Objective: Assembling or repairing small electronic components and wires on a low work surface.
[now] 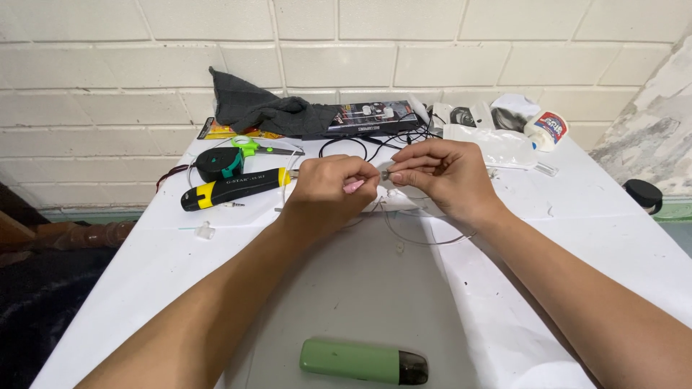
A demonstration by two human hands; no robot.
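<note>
Thin grey wire (425, 241) looping on table, small end pinched between left hand (328, 189), right hand (440, 173)

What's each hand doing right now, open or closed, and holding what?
Left hand: closed, fingers pinching a small pink item.
Right hand: closed, fingers pinching a thin wire end; what exactly it grips is too small to tell.
</note>
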